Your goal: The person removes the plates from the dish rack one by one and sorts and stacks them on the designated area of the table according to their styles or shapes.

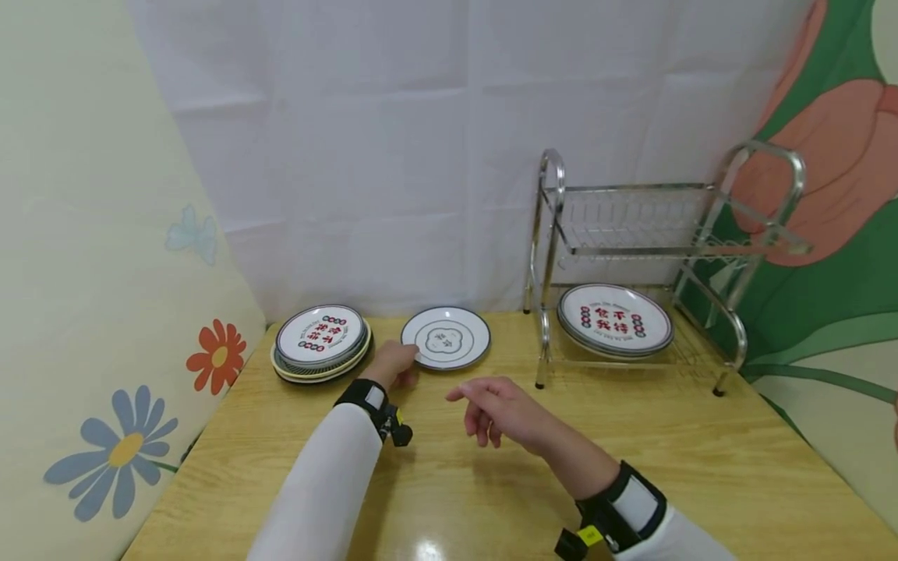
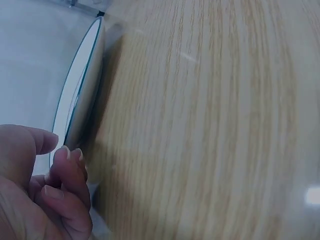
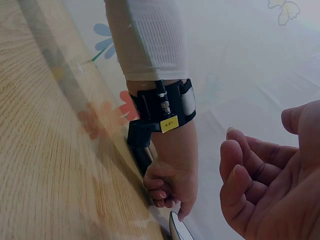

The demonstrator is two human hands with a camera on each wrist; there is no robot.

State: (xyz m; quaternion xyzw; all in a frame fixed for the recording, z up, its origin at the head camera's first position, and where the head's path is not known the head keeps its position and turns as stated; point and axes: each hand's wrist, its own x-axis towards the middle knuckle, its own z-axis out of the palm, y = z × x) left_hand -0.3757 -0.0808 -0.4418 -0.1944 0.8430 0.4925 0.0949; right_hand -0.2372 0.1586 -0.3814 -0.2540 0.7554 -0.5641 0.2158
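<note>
A white plate with a dark rim and a grey flower-shaped mark (image 1: 461, 356) lies on the wooden table against the back cloth. At its near left edge, my left hand (image 1: 395, 365) pinches the rim: in the left wrist view the thumb (image 2: 46, 141) is on the upper face and the curled fingers (image 2: 67, 175) are at the outer side. My right hand (image 1: 508, 413) hovers over the table to the right, nearer to me, holding nothing, its fingers loosely bent. The right wrist view shows its palm side (image 3: 280, 185).
Left of the plate stands a stack of several plates (image 1: 324, 343), the top one with red lettering. A two-tier metal dish rack (image 1: 638, 252) stands at the right; its lower tier bears stacked plates (image 1: 616, 318). Painted walls close in both sides of the table (image 1: 449, 483).
</note>
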